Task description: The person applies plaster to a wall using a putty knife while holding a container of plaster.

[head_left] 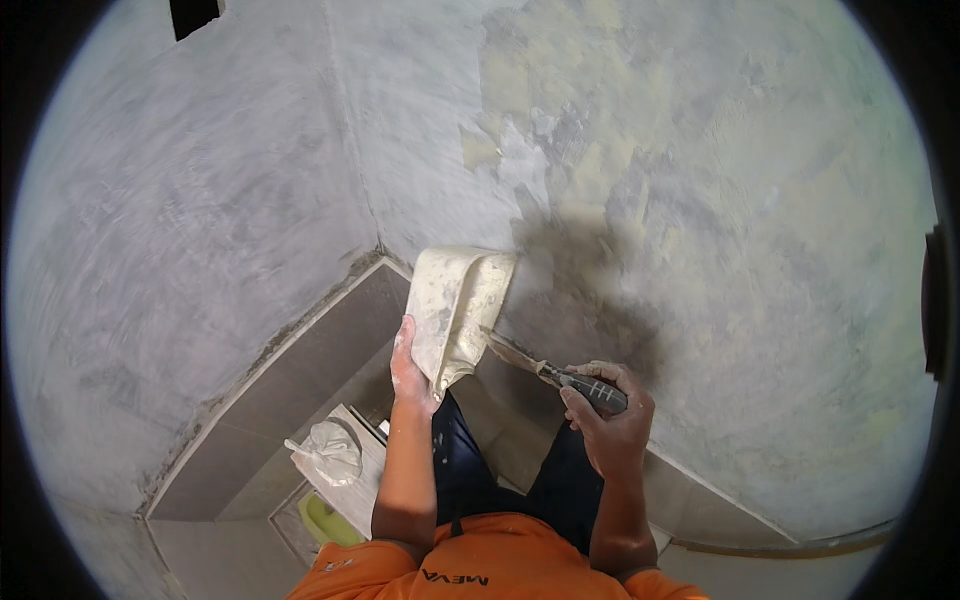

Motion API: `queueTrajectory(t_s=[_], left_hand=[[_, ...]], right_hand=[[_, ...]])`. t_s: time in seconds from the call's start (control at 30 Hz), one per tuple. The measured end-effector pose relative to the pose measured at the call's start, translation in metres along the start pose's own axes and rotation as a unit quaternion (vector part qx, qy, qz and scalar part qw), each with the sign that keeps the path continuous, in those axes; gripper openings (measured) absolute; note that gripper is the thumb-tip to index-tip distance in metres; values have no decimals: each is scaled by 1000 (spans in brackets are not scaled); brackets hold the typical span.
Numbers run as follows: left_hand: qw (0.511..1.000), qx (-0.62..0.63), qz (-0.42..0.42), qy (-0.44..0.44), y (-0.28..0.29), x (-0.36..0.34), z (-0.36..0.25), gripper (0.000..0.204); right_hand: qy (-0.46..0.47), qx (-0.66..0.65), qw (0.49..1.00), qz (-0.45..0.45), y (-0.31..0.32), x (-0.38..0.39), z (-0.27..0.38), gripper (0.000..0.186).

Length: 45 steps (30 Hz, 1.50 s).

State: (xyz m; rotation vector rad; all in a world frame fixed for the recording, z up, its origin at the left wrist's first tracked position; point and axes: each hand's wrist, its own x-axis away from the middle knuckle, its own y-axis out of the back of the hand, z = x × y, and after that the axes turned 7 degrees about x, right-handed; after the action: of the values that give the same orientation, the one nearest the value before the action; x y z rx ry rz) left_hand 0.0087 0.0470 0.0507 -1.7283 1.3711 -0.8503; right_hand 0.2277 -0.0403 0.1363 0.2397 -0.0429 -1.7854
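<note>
My left hand (408, 365) is closed round the near left side of a cream-white, trough-shaped plaster holder (440, 295), smeared with grey and white filler. The holder is tilted, with its hollow turned to the right. My right hand (612, 405) grips the dark grey handle of a putty knife (590, 388). The blade points up and left, its tip at the holder's right edge by the hollow. White dust coats the fingers of both hands. What lies deep inside the hollow is hard to make out.
Plastered walls (680, 230) meet in a corner ahead, with yellowish patches on the right one. Grey tiles (330, 330) run along the lower left wall. A knotted white plastic bag (332, 452) lies on a pale board (368, 480) at my left, above a green object (325, 520).
</note>
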Motion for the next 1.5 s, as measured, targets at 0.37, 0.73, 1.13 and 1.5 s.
queueTrajectory(t_s=[0.37, 0.73, 1.13, 1.5], left_hand=[[988, -66, 28, 139, -10, -4, 17, 58], [985, -87, 32, 144, -21, -5, 35, 54], [985, -120, -41, 119, -20, -12, 51, 48], [995, -70, -29, 67, -12, -21, 47, 61]], right_hand=[[51, 114, 992, -34, -18, -14, -11, 13], [39, 86, 993, -65, -24, -27, -7, 18], [-90, -95, 991, -14, -21, -73, -18, 15], [-266, -361, 893, -40, -6, -109, -87, 13]])
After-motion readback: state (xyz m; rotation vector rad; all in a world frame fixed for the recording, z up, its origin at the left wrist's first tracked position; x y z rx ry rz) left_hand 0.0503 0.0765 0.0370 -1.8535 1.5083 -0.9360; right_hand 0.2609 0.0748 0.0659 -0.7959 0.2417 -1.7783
